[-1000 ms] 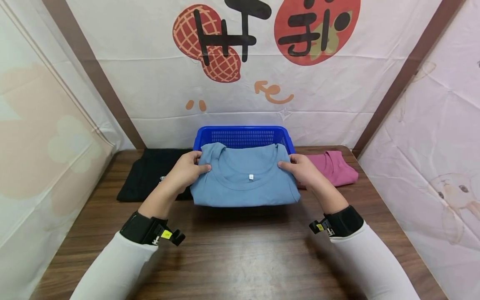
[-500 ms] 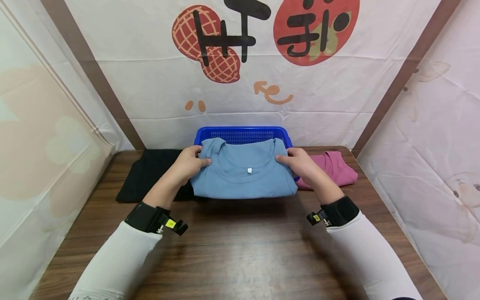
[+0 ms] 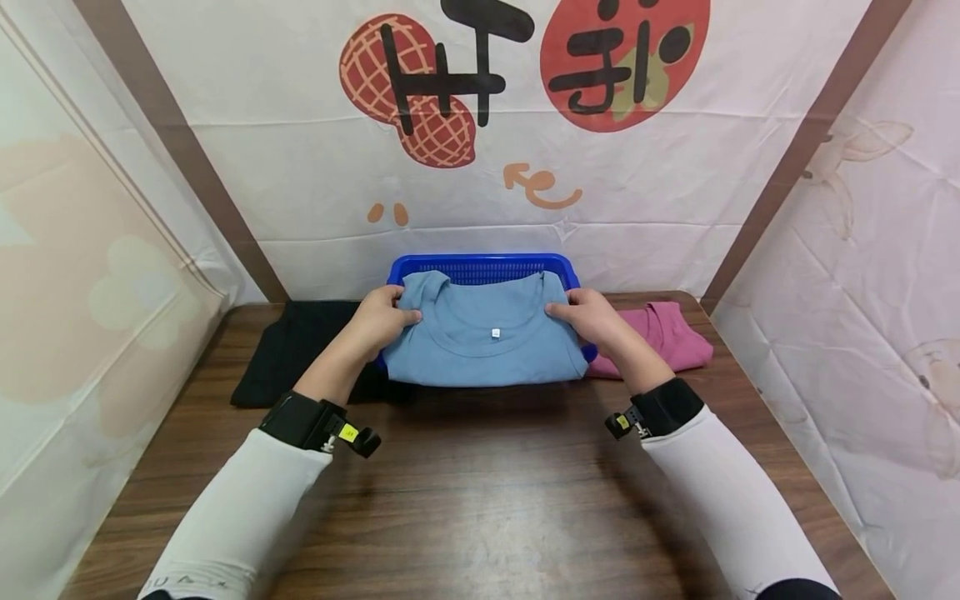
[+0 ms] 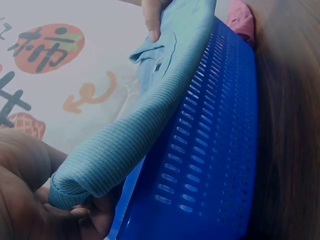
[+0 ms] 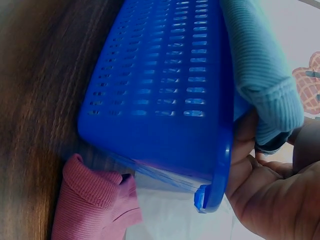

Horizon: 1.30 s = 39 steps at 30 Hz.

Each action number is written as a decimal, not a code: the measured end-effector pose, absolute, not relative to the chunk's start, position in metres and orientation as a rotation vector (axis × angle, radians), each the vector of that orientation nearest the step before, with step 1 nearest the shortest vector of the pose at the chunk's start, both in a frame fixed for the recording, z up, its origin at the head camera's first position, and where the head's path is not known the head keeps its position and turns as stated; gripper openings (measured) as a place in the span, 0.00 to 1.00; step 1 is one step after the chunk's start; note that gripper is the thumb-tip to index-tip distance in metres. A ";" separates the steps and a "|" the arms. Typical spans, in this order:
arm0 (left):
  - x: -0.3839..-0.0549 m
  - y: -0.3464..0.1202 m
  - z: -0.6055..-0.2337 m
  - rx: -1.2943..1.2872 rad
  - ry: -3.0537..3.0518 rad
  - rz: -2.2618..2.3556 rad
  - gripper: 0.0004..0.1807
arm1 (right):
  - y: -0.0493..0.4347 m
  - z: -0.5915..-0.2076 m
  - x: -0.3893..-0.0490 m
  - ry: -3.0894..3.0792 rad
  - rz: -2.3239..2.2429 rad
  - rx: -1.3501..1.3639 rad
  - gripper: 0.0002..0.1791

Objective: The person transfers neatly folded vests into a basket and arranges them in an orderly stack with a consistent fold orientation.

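Observation:
A folded light-blue shirt (image 3: 491,346), its round neckline and small white tag facing up, is held at the top of a blue plastic basket (image 3: 483,260). My left hand (image 3: 378,318) pinches the shirt's left side, thumb on top. On the opposite side my right hand (image 3: 594,318) grips it the same way. In the left wrist view the ribbed fold of the shirt (image 4: 120,145) lies along the basket's rim, above its slotted wall (image 4: 200,165). The right wrist view has the right hand (image 5: 270,185) close beside the basket's rim, under the fold.
Left of the basket lies a folded black garment (image 3: 292,354) on the brown wooden table (image 3: 480,500). A folded pink garment (image 3: 663,333) rests to the right. Printed white cloth (image 3: 300,167) hangs behind and on both sides.
Both hands have carried the blue shirt forward, away from the person, further over the basket. The grip looks unchanged, and the black and pink garments stay in place.

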State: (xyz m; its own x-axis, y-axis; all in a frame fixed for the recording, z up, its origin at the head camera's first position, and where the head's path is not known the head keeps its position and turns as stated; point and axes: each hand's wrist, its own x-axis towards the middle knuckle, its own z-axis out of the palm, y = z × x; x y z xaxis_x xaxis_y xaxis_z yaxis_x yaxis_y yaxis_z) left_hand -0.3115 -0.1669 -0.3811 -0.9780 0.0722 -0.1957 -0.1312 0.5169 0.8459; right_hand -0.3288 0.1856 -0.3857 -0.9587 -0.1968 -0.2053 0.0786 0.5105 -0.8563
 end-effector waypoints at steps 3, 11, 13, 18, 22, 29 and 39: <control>-0.315 -0.167 -0.381 -0.058 2.560 1.437 0.37 | 0.185 -0.388 -0.334 2.506 -1.406 -0.096 0.23; -0.323 -0.168 -0.383 -0.057 2.592 1.422 0.38 | 0.181 -0.392 -0.346 2.558 -1.369 -0.109 0.21; -0.326 -0.168 -0.383 -0.055 2.600 1.427 0.38 | 0.180 -0.392 -0.348 2.569 -1.362 -0.110 0.20; -0.333 -0.166 -0.384 -0.064 2.605 1.431 0.38 | 0.178 -0.392 -0.355 2.587 -1.361 -0.101 0.18; -0.339 -0.165 -0.387 -0.074 2.630 1.411 0.39 | 0.176 -0.390 -0.359 2.609 -1.342 -0.096 0.19; -0.345 -0.160 -0.387 -0.083 2.706 1.378 0.38 | 0.175 -0.390 -0.364 2.646 -1.319 -0.103 0.19; -0.350 -0.155 -0.393 -0.104 2.792 1.296 0.37 | 0.169 -0.392 -0.367 2.794 -1.207 -0.144 0.20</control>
